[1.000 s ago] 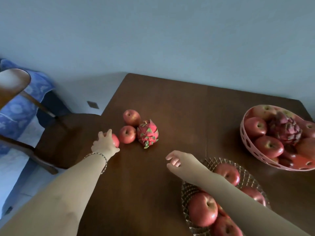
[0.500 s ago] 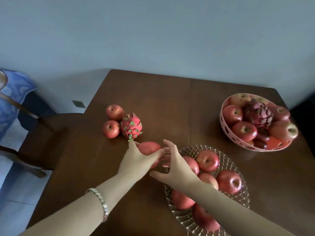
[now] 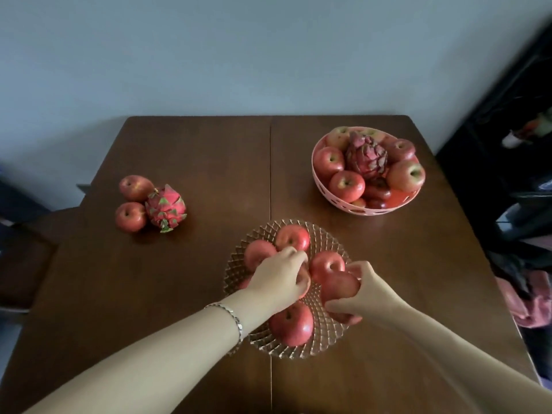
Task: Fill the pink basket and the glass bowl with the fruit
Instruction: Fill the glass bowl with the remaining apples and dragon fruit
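Right hand (image 3: 363, 294) gripping apple (image 3: 339, 286) over glass bowl (image 3: 239, 255), left hand (image 3: 277, 276) curled (contents hidden)

Both forearms bare, no sleeves; silver link bracelet (image 3: 236, 319) on L wrist.

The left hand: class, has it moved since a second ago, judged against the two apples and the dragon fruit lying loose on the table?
Yes. The left hand has left the loose apples and dragon fruit, travelling right and toward the camera, and now rests over the glass bowl.
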`<state>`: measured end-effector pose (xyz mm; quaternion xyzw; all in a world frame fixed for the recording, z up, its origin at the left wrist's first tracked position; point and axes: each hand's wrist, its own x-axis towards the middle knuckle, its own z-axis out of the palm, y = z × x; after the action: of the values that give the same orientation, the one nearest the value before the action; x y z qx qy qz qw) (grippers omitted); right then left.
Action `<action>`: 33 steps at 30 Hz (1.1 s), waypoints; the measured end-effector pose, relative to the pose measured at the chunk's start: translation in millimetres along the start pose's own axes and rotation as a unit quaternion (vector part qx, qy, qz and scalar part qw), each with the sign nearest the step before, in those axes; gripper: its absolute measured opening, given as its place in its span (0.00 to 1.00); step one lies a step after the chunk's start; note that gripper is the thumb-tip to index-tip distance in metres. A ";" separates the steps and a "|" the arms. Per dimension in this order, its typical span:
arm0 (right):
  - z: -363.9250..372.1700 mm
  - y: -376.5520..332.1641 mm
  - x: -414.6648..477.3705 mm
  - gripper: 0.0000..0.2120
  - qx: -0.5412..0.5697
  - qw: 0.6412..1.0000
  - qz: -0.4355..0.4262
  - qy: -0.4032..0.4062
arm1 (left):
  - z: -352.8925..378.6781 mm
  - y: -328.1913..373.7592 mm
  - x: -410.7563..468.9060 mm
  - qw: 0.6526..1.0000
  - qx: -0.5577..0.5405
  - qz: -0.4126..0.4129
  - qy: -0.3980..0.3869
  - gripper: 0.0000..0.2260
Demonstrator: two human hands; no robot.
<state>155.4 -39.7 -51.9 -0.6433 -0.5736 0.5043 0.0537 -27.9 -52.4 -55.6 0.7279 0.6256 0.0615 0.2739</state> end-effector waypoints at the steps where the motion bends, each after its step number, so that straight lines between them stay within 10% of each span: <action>1: 0.5 4.9 -1.1 0.37 -0.029 0.999 0.005 -0.019 | 7.6 1.6 5.6 0.999 0.034 0.036 0.001 0.18; 8: 10.9 8.3 6.0 0.38 -0.159 0.983 -0.058 -0.067 | 29.3 19.0 51.7 0.922 0.327 0.191 -0.080 0.30; 24: 8.3 7.3 27.7 0.19 -0.255 0.966 -0.041 -0.026 | 22.1 3.5 76.6 0.968 0.209 0.117 -0.068 0.30; 33: -5.3 -6.3 47.0 0.33 -0.098 0.993 -0.039 0.057 | 8.3 -24.7 59.0 0.995 0.091 -0.001 -0.046 0.33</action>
<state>147.0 2.3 -72.9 -0.6502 -0.6412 0.4052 0.0428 -33.6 2.4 -89.2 0.7510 0.6163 -0.0293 0.2352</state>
